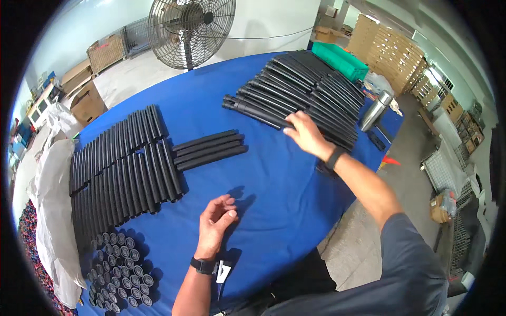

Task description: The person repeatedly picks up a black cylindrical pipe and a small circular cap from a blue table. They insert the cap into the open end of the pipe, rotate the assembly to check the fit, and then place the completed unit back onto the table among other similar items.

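My right hand (310, 138) reaches over the near edge of a large pile of black tubes (295, 89) at the far right. Its thumb and fingers close around a front black tube (258, 112) with a thicker left end; part of the tube is hidden under the hand. Above the blue cloth in the near middle, my left hand (215, 224) holds nothing, its fingers loosely curled and the thumb apart. Beyond it, several black foam-like tubes (211, 149) lie side by side, touching two tight rows of similar tubes (126, 163) on the left.
Several round black caps (124, 268) stand grouped at the near left. A blue cloth (263, 210) covers the table. At the right edge are a steel flask (376, 111) and a green crate (340, 60). A caged fan (191, 31) stands behind; cartons (387, 47) are stacked beyond.
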The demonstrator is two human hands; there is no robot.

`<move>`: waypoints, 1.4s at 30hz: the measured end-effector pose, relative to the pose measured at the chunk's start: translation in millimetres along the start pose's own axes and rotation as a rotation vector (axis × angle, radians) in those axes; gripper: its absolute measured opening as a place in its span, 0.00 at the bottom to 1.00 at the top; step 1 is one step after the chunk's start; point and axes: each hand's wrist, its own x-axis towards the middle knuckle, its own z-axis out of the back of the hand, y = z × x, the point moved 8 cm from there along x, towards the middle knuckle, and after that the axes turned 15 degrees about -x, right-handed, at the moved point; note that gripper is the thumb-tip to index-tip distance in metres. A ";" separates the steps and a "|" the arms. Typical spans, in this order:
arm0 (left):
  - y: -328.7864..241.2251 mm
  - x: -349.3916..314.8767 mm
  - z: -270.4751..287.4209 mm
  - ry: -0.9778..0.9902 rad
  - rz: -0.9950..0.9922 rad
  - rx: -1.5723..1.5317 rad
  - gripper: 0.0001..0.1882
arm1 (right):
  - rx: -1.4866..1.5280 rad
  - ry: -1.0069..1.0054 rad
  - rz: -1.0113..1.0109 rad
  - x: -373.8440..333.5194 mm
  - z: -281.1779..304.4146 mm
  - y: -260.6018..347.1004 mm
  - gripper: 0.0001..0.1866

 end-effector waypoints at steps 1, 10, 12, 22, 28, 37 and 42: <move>1.4 0.6 -0.5 0.003 -0.010 0.028 0.23 | -0.021 -0.019 -0.029 9.1 -18.8 -18.9 0.14; 6.5 -0.7 5.8 0.021 0.070 0.130 0.19 | -0.156 0.044 -0.117 60.4 -123.8 -62.8 0.16; 4.9 -1.5 4.7 0.019 0.085 0.122 0.18 | -0.159 0.045 -0.110 68.3 -134.4 -63.2 0.16; 3.6 -0.8 2.5 0.011 0.085 0.094 0.15 | -0.208 0.028 -0.197 63.6 -134.5 -68.3 0.17; 2.6 0.2 0.7 0.005 0.079 0.111 0.15 | -0.239 0.023 -0.213 64.6 -127.2 -70.3 0.17; 1.6 -0.7 3.1 0.008 0.081 0.205 0.15 | -0.249 0.016 -0.198 67.6 -122.0 -67.1 0.18; 3.0 1.7 4.2 0.013 0.036 0.239 0.16 | -0.147 -0.108 -0.052 68.0 -98.8 -19.7 0.17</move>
